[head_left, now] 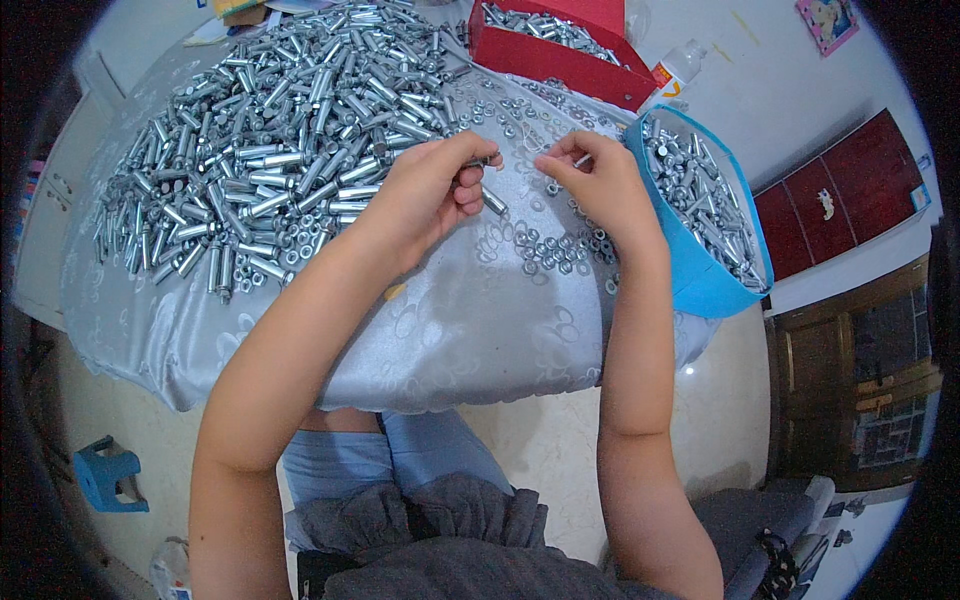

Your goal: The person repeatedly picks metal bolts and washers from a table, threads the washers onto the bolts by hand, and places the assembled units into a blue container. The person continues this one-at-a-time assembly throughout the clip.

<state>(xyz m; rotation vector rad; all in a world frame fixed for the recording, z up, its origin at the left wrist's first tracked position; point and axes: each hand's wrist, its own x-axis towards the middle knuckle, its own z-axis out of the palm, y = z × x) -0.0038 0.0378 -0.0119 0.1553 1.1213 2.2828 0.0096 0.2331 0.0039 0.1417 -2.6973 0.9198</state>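
My left hand is closed around a silver sleeve bolt, whose end sticks out to the right of the fingers. Just to the right, my right hand pinches a small metal part at its fingertips; the part is too small to name. Both hands hover over a grey patterned tablecloth. Below my right hand lies a cluster of small nuts. A big heap of silver sleeve bolts spreads to the left of my left hand.
A blue tub with several finished bolts stands at the right table edge. A red box of bolts sits at the back, a plastic bottle beside it. Red cabinets stand right; a blue stool is on the floor lower left.
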